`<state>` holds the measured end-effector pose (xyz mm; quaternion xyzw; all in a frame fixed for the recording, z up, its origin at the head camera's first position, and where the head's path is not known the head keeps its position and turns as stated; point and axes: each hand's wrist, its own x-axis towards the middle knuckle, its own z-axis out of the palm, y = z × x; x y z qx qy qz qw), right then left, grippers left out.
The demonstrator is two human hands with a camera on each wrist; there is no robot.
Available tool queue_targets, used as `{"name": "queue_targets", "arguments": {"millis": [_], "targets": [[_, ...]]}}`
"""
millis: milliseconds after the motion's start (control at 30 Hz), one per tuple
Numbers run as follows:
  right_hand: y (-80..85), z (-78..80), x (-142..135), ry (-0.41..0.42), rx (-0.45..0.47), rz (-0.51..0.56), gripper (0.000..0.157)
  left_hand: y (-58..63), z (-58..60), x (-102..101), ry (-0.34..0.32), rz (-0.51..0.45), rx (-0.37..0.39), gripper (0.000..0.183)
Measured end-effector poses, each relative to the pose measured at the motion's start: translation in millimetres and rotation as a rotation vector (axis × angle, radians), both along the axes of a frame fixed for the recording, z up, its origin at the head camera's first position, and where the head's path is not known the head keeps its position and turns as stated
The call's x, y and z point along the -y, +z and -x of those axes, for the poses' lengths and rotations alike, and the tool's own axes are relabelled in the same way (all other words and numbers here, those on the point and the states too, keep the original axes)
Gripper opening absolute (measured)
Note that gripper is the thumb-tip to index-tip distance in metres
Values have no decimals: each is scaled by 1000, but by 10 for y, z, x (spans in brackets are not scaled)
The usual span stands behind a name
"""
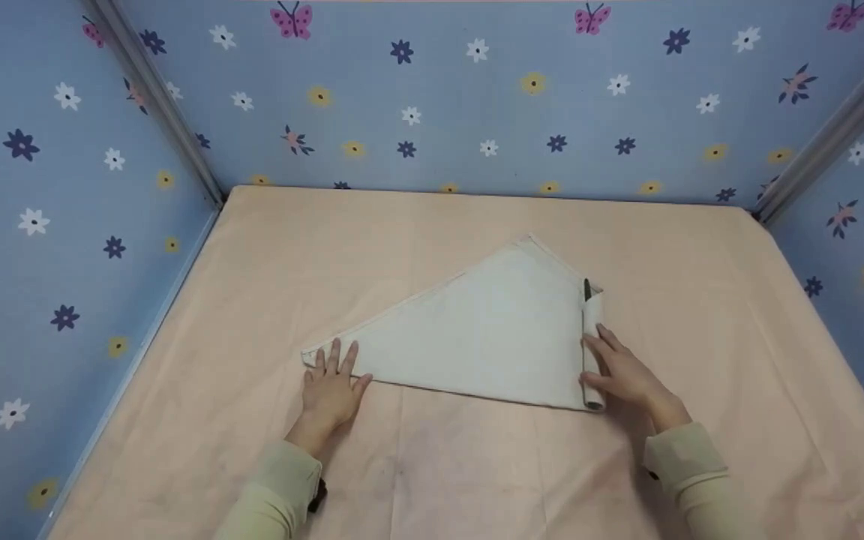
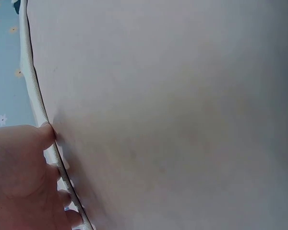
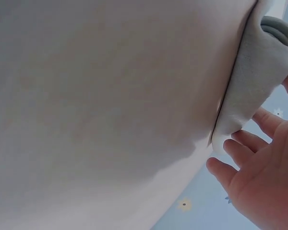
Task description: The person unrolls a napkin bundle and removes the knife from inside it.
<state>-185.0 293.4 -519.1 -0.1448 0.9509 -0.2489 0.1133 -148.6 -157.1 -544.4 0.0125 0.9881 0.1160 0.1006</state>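
A pale, off-white cloth lies folded flat on the table, pointed at its left end and peaked at the back. Its right side is wound into a narrow roll, with a dark tip at the far end. Across the cloth's left point my left hand rests with straight, spread fingers; in the left wrist view its thumb lies at the cloth's edge. My right hand lies over the roll, fingers and thumb touching it along its length. The roll's layered near end shows in the right wrist view.
A peach-coloured tablecloth covers the table and has some creases. Blue flowered panels stand at the back and on both sides, joined by metal posts at the corners.
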Motion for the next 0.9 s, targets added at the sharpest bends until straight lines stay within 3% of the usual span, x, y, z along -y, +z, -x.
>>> {"name": "queue_targets", "arguments": {"millis": [533,900], "targets": [[16,-18,-143,-34,70,16,67,-21,21,2,18,29,20,63],[49,-31,-249,15,52,28,65,-27,16,4,4,5,9,63]]}}
